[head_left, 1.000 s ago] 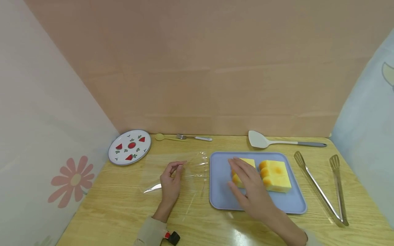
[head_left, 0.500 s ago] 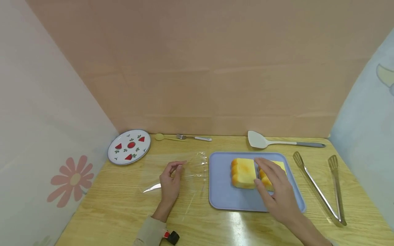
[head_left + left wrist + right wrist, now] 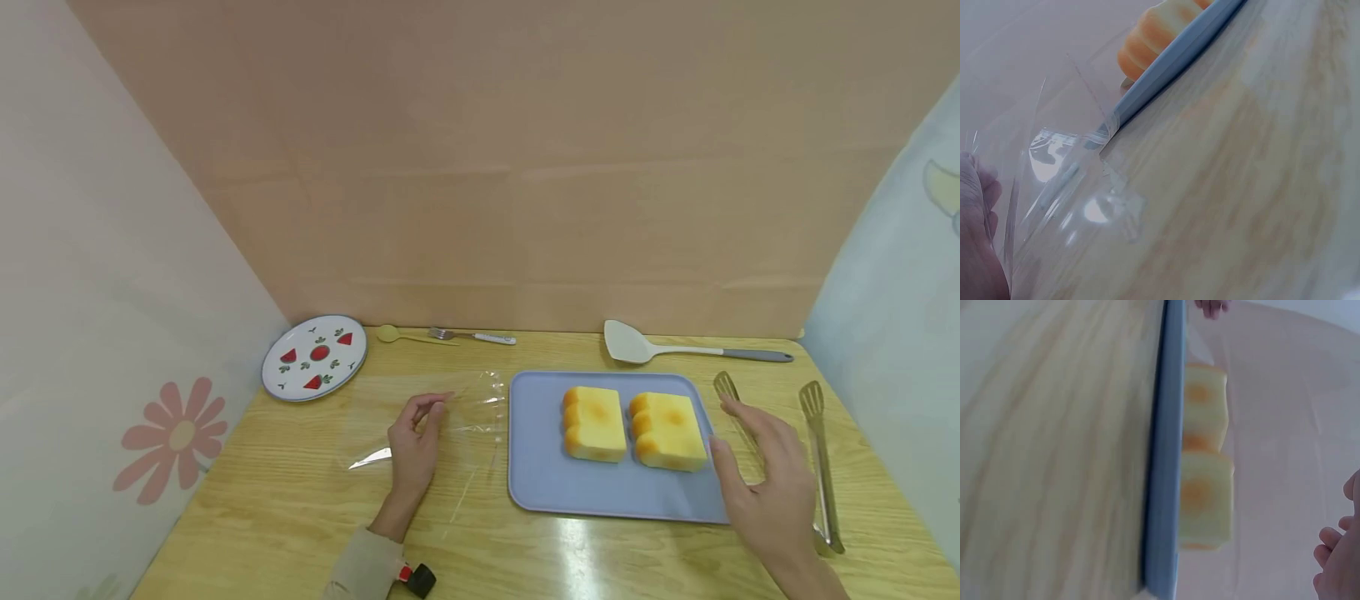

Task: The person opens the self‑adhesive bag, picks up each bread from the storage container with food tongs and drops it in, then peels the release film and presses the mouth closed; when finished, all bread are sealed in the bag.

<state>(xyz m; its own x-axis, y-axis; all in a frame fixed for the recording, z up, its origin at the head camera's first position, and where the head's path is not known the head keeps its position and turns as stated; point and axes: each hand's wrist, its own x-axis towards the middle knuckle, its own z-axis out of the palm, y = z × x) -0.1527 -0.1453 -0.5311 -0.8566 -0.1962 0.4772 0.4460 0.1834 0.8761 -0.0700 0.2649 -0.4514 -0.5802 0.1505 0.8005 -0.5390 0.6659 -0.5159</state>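
Note:
A clear plastic bag (image 3: 480, 412) is pinched between the thumb and fingers of my left hand (image 3: 415, 446). In the left wrist view, the shiny film (image 3: 1050, 156) stretches away from that hand (image 3: 975, 231) toward the tray's edge. My right hand (image 3: 776, 487) holds nothing; its fingers are spread from the thumb, just right of the blue tray (image 3: 540, 483). It overlaps part of the metal tongs (image 3: 823, 462) in the head view. Two thick yellow bread slices (image 3: 595, 423) with browned edges lie side by side on the tray.
A white plate with strawberry and watermelon pictures (image 3: 318, 358) sits at the back left. Along the back lie a yellow spoon (image 3: 390, 334), a fork (image 3: 491, 338) and a white spatula with a grey handle (image 3: 630, 342). A brown covering (image 3: 480, 208) rises behind the table.
My right hand has moved right, from over the left bread slice, across the right one, to beyond the tray's right edge. Both slices are now uncovered. My left hand has stayed in place.

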